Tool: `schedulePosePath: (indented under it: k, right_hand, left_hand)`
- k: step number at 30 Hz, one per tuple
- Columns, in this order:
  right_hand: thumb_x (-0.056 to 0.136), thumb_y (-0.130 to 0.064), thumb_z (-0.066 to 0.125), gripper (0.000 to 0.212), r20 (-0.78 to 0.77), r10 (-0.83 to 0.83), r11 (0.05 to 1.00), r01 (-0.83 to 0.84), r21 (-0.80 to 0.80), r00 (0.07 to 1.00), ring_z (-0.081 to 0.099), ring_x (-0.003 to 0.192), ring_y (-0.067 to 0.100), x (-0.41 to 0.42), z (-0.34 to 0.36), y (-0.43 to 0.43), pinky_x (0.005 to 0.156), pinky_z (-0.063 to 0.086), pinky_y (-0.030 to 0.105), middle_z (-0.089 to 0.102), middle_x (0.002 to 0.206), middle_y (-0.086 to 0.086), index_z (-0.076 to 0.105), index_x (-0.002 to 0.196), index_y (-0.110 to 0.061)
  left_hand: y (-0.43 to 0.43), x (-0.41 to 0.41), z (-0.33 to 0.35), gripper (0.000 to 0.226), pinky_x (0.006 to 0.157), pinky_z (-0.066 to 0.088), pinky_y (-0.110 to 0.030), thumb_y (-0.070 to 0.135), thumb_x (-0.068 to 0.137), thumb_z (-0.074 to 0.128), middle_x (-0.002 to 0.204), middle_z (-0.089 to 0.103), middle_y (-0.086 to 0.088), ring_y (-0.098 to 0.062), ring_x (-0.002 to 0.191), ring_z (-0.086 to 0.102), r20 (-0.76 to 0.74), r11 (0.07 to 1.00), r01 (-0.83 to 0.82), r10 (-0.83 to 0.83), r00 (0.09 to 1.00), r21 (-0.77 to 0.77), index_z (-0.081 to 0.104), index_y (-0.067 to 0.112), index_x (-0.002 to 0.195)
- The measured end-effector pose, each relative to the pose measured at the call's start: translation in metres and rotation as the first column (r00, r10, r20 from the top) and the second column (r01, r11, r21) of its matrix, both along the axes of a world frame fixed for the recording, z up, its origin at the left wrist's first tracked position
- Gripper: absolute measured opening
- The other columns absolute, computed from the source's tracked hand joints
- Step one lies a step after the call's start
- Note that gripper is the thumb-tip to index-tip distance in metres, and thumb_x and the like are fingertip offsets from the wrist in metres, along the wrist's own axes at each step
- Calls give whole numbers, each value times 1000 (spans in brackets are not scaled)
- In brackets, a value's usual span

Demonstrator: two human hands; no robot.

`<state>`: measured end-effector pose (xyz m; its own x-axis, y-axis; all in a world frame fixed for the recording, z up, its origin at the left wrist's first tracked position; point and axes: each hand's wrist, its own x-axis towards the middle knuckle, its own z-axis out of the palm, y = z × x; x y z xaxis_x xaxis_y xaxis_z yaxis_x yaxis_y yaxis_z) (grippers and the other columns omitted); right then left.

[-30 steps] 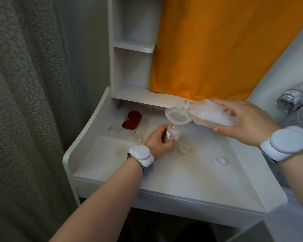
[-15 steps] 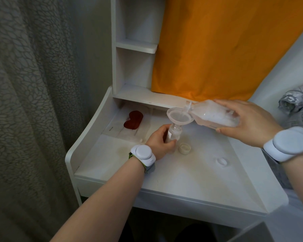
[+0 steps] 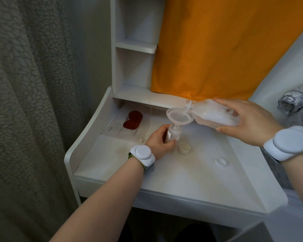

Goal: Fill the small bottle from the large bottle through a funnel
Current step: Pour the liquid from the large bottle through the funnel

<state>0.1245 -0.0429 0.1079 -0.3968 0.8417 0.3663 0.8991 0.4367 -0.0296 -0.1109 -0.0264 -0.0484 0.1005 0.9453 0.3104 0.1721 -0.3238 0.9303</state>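
A small clear bottle (image 3: 173, 134) stands upright on the white desk (image 3: 191, 173), and my left hand (image 3: 160, 141) is wrapped around its left side. A translucent funnel (image 3: 179, 117) sits in the small bottle's neck. My right hand (image 3: 247, 121) grips the large clear bottle (image 3: 215, 114), which lies almost level with its mouth over the funnel's right rim. Foamy whitish liquid fills the large bottle's lower side, and a stream runs from its mouth into the funnel.
Two loose caps lie on the desk: a cream one (image 3: 184, 147) right of the small bottle and a white one (image 3: 221, 161) further right. A dark red object (image 3: 133, 120) lies at the back left. Shelves (image 3: 136, 47), an orange cloth (image 3: 226, 46) and a grey curtain (image 3: 28, 102) surround the desk.
The large bottle is still tipped over the funnel in the same pose. Both hands keep their hold; only the view has shifted slightly.
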Motion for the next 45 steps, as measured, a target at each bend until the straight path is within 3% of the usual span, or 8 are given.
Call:
schedulePosePath:
  k: [5,9,17,28,35,45]
  right_hand:
    - [69,-40,74,77,2,3,1000,-3,4,1000,51,111,24,1,-1,1,80,41,33,54,130,-5,37,137,-41]
    - [69,-41,74,77,-5,-3,1000,3,3,1000,51,111,24,1,-2,0,80,41,33,54,130,-5,37,136,-41]
    - [69,-39,75,76,-15,-5,1000,5,-10,1000,52,110,25,0,-2,-1,82,44,37,55,126,-4,38,136,-40]
    - [69,-39,74,75,-16,-6,1000,6,-16,1000,50,114,26,-3,0,-2,86,44,38,54,130,-4,38,136,-40]
    - [69,-39,74,76,-11,-10,1000,10,-11,1000,51,111,25,-2,-1,-2,80,40,33,55,128,-5,38,136,-41]
    - [70,-40,73,76,-10,-12,1000,11,-21,1000,51,111,25,-3,1,-3,83,44,37,54,129,-5,36,136,-42]
  left_hand:
    - [1,0,-1,38,72,49,-10,12,84,61,100,62,10,-4,87,60,3,1000,-1,1,1000,4,49,27,117]
    - [-1,0,1,37,68,46,-5,14,83,61,96,61,17,7,82,59,-13,1000,-7,7,1000,7,49,31,113]
    - [-1,0,1,38,67,45,-5,12,83,61,96,60,19,14,79,58,-4,1000,-7,7,1000,-2,48,31,114]
    - [0,0,-1,40,70,47,-8,11,83,61,101,62,11,-1,87,60,-4,1000,-3,3,1000,-5,48,30,117]
    - [1,0,-1,38,68,47,-8,13,83,61,95,62,18,5,82,60,-25,1000,-14,14,1000,-20,49,31,114]
    - [1,-1,-1,40,67,47,-6,12,82,61,96,62,15,3,84,61,-72,999,-30,28,997,-20,49,30,115]
